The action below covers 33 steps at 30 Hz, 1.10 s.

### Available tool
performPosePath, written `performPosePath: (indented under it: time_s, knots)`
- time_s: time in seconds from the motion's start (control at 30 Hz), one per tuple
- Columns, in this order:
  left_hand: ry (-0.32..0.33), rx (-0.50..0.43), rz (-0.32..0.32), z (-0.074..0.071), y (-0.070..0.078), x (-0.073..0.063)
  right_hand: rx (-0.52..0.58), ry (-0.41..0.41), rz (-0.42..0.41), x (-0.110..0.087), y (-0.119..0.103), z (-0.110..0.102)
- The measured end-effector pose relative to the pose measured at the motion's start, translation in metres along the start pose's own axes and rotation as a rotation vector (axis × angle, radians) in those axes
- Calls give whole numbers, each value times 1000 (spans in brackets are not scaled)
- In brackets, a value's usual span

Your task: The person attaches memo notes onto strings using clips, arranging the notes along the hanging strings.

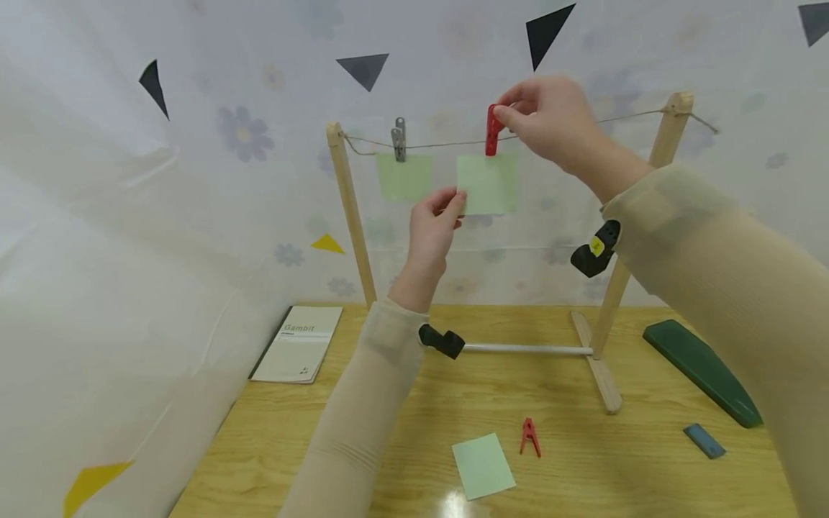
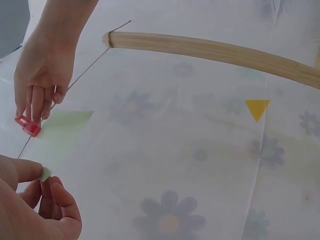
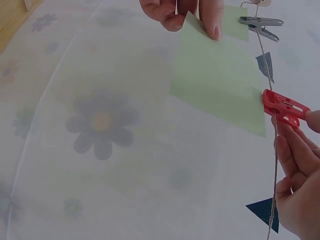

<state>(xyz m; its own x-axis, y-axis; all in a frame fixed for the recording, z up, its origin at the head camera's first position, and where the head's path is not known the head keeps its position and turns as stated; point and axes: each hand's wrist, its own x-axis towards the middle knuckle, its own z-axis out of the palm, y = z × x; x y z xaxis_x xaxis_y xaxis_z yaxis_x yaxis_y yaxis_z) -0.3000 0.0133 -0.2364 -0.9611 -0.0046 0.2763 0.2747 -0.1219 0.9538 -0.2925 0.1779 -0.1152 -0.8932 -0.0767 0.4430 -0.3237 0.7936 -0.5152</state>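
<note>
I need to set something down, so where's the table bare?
In front of the notebook, left of the left sleeve, and between the loose red peg and blue block, nearer than the stand's foot. Crowded: the loose note beside that peg, and the green case near the block.

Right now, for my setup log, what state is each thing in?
Held note: upright, left hand pinching its edge
Upper red clip: on string, right hand gripping it
Silver clip: clamped on string and hanging note
Table note: flat, unclipped
Table red clip: lying loose
Notebook: closed, flat
String: tied between posts
</note>
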Motion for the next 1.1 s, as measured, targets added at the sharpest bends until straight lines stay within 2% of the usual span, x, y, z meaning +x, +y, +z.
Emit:
performPosePath:
  time_s: [1.1]
  knots:
    - [-23,-17,-19,-5,-1,1,-31,-77,-36,-1,0,7]
